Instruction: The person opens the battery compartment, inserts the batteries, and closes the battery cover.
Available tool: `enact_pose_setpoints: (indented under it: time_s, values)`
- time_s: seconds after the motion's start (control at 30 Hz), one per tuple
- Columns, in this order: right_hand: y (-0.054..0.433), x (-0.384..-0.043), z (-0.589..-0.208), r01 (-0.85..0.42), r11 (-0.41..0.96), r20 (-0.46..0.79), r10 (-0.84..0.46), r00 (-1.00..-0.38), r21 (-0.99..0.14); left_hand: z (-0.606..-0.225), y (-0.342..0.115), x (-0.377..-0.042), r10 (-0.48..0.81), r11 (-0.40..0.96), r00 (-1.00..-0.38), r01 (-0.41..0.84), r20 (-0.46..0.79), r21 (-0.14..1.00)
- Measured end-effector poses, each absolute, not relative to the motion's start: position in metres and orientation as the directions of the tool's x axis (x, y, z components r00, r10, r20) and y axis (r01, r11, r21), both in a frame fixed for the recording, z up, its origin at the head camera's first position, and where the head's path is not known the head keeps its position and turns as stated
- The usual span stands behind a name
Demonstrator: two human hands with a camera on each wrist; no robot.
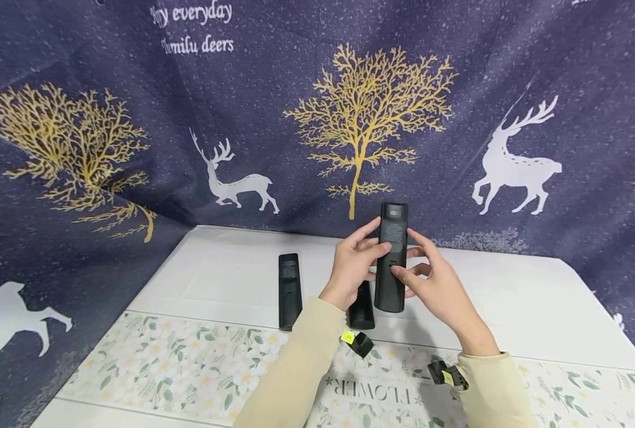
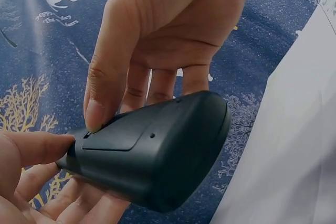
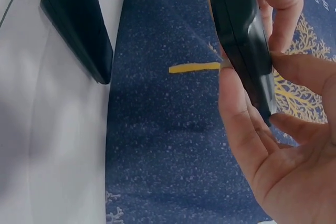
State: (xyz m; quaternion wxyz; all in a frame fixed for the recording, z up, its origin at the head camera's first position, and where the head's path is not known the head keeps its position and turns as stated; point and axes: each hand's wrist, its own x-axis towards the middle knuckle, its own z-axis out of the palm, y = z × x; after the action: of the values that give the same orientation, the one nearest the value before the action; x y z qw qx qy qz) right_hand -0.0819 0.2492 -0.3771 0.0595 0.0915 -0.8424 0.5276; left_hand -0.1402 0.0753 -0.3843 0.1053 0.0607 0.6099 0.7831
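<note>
A black remote control [image 1: 393, 221] stands nearly upright above the table, its back with the label and battery cover toward me. My left hand [image 1: 351, 261] grips its left side, thumb on the back below the label. My right hand [image 1: 439, 288] holds the right side, its thumb pressing by the small latch of the battery cover. In the left wrist view the remote's [image 2: 191, 153] rounded end points at the camera, and the cover looks seated. The right wrist view shows the remote [image 3: 239, 24] edge-on between the fingers of both hands.
Another black remote [image 1: 290, 294] lies back up at the left on the white table [image 1: 226, 273]. A further one [image 1: 362, 309] is partly hidden behind my left hand. A floral strip [image 1: 189, 362] runs along the front; a dark blue printed cloth [image 1: 274, 119] hangs behind.
</note>
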Motion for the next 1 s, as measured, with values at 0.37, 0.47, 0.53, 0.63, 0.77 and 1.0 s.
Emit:
enact_pose_setpoints:
  time_s: [0.37,0.47,0.53,0.63,0.77,1.0]
  values:
    - [0.263,-0.082,-0.373,-0.185,0.425,0.151,-0.113,-0.982,-0.886,-0.391,0.082,-0.138,0.269,-0.201,-0.963,-0.073,-0.017,0.977]
    - [0.267,-0.082,-0.373,-0.168,0.43,0.128,-0.121,-0.984,-0.887,-0.392,0.083,-0.137,0.28,-0.187,-0.96,-0.073,-0.018,0.98]
    - [0.27,-0.082,-0.372,-0.158,0.433,0.114,-0.126,-0.985,-0.887,-0.394,0.085,-0.136,0.286,-0.178,-0.958,-0.079,-0.025,0.981]
    - [0.273,-0.083,-0.372,-0.147,0.437,0.099,-0.131,-0.986,-0.887,-0.396,0.087,-0.135,0.29,-0.169,-0.957,-0.081,-0.029,0.982]
    - [0.278,-0.082,-0.372,-0.12,0.434,0.065,-0.14,-0.988,-0.893,-0.4,0.091,-0.134,0.293,-0.156,-0.955,-0.085,-0.036,0.984]
    - [0.286,-0.082,-0.373,-0.07,0.469,-0.008,-0.162,-0.987,-0.88,-0.409,0.098,-0.134,0.318,-0.137,-0.947,-0.103,-0.055,0.985]
